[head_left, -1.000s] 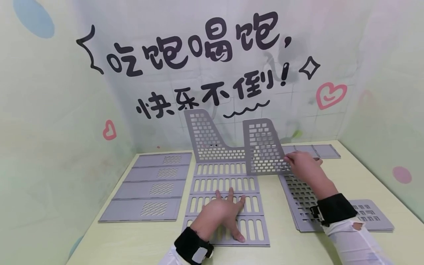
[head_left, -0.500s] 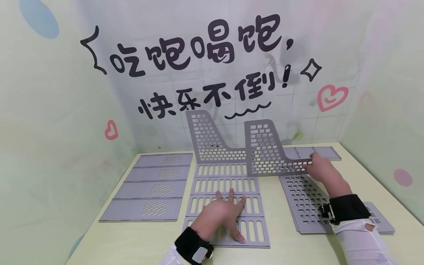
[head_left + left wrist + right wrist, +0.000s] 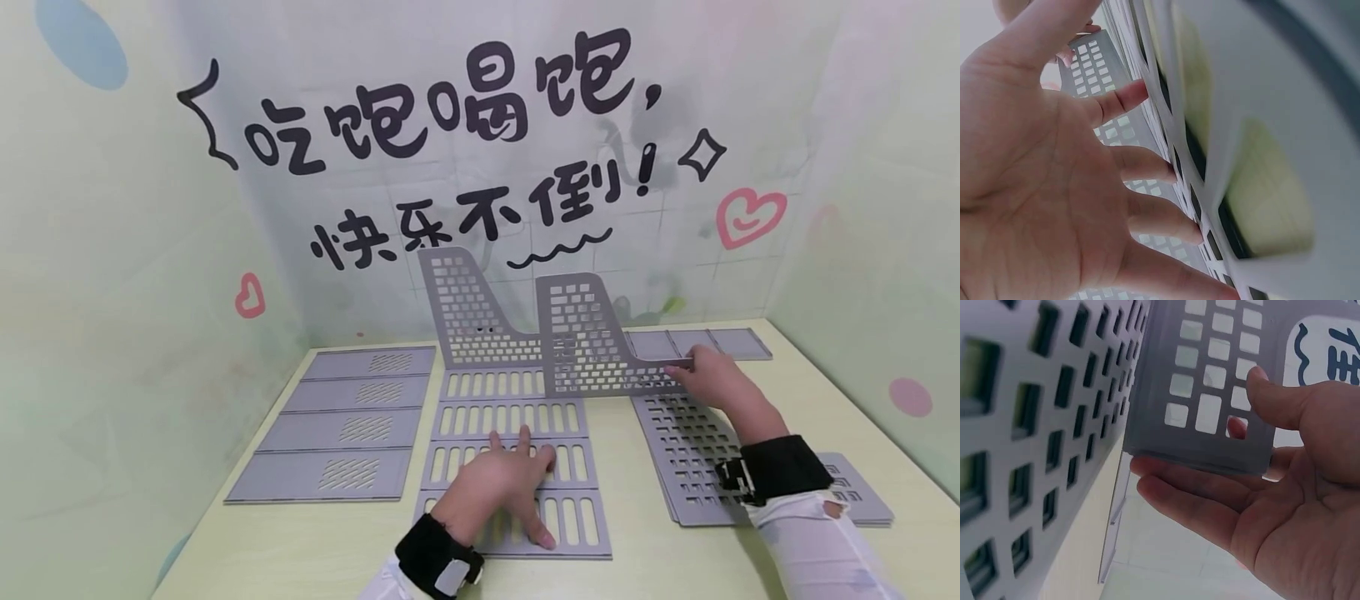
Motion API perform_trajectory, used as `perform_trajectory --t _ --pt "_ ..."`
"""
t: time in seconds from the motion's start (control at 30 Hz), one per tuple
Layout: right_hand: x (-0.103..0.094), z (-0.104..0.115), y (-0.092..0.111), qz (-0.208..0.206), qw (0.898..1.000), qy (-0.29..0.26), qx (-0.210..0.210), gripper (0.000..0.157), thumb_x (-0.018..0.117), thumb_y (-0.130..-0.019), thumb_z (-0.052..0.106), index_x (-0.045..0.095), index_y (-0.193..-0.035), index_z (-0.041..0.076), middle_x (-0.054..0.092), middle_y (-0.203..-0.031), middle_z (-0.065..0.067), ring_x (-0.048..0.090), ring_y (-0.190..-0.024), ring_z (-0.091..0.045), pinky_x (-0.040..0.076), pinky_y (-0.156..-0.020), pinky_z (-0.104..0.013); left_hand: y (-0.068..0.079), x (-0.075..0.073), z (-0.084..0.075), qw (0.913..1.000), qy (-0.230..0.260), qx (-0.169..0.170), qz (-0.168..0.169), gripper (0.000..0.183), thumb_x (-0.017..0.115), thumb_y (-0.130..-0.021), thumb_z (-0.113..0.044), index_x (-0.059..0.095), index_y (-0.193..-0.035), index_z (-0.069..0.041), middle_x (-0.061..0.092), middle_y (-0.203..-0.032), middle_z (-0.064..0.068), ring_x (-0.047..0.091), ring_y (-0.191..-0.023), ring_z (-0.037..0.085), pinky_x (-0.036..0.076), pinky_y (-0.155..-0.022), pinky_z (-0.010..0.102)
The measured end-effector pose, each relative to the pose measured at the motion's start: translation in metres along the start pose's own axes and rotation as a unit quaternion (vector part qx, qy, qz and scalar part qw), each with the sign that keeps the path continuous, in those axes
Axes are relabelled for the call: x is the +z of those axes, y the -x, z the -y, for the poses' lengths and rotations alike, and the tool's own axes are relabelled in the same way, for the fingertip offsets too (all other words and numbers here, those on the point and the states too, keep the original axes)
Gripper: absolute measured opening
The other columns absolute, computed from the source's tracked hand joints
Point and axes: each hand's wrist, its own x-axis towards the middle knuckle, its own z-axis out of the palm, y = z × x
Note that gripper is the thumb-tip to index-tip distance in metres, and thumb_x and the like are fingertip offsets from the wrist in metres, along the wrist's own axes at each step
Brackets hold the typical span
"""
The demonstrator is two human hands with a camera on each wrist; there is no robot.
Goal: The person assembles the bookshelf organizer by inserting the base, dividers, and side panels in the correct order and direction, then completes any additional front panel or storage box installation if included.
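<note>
My left hand (image 3: 498, 483) lies with fingers spread on the grey slotted panels (image 3: 579, 489) in the middle of the table. In the left wrist view its fingertips touch the slotted surface. My right hand (image 3: 716, 379) pinches the low end of a grey perforated panel (image 3: 548, 350) that stands upright on edge, tall at its left and stepping down to the right. The right wrist view shows the thumb on one face of this perforated panel (image 3: 1147, 425) and fingers under its edge. A similar upright panel (image 3: 504, 327) stands behind, partly hidden.
At the left lie several grey panels (image 3: 300, 475) with slanted slits, in a row. Flat perforated panels (image 3: 720, 515) overlap below my right wrist. More plain grey panels (image 3: 731, 342) lie at the back right. A printed cloth wall (image 3: 450, 67) closes the back.
My right hand first slid right along the perforated panel to its low end. Since then the panel and hand have shifted slightly left. My left hand has stayed in place.
</note>
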Motion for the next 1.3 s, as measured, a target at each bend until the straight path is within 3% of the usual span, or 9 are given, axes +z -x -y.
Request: perform_trajectory --t 0.17,0.37,0.67,0.93,1.3 --pt "0.008 0.005 -0.002 -0.007 1.0 -0.003 -0.007 0.06 0.057 -0.11 0.031 0.045 -0.129 -0.024 0.061 -0.115 -0.041 0.064 -0.102 -0.047 0.056 -0.089 -0.061 0.0 0.0 0.0 1.0 0.004 0.003 0.004 0.078 0.097 -0.062 -0.06 0.052 -0.119 -0.034 0.012 -0.179 0.019 0.013 -0.157 0.066 0.04 -0.098 0.09" --pt "0.013 0.013 -0.001 -0.01 1.0 0.006 -0.007 0.062 0.055 -0.11 0.032 0.041 -0.133 -0.024 0.062 -0.116 -0.042 0.065 -0.098 -0.044 0.057 -0.085 -0.059 0.0 0.0 0.0 1.0 0.005 0.002 0.004 0.077 0.097 -0.061 -0.061 0.053 -0.119 -0.036 0.012 -0.179 0.018 0.013 -0.157 0.066 0.04 -0.098 0.091" --pt "0.025 0.03 0.001 -0.012 1.0 -0.002 -0.017 0.063 0.053 -0.112 0.031 0.041 -0.14 -0.024 0.059 -0.129 -0.046 0.064 -0.115 -0.054 0.058 -0.09 -0.06 -0.001 0.002 0.001 1.0 -0.003 -0.002 0.004 0.076 0.097 -0.063 -0.061 0.05 -0.118 -0.037 0.011 -0.18 0.016 0.01 -0.158 0.065 0.039 -0.098 0.091" --pt "0.041 0.045 0.001 -0.02 0.999 -0.032 -0.036 0.058 0.058 -0.11 0.031 0.044 -0.136 -0.019 0.066 -0.107 -0.031 0.065 -0.089 -0.034 0.056 -0.072 -0.044 -0.001 0.002 0.0 0.9999 0.002 -0.005 0.01 0.077 0.097 -0.063 -0.061 0.051 -0.12 -0.036 0.009 -0.18 0.016 0.008 -0.159 0.064 0.036 -0.101 0.092" --pt "0.043 0.055 0.001 -0.016 0.997 -0.064 -0.027 0.066 0.061 -0.106 0.024 0.036 -0.149 -0.019 0.06 -0.131 -0.04 0.066 -0.114 -0.047 0.058 -0.098 -0.058 -0.002 0.002 -0.002 0.9998 0.005 -0.02 0.007 0.077 0.097 -0.063 -0.062 0.051 -0.119 -0.037 0.008 -0.181 0.014 0.01 -0.159 0.063 0.036 -0.097 0.094"
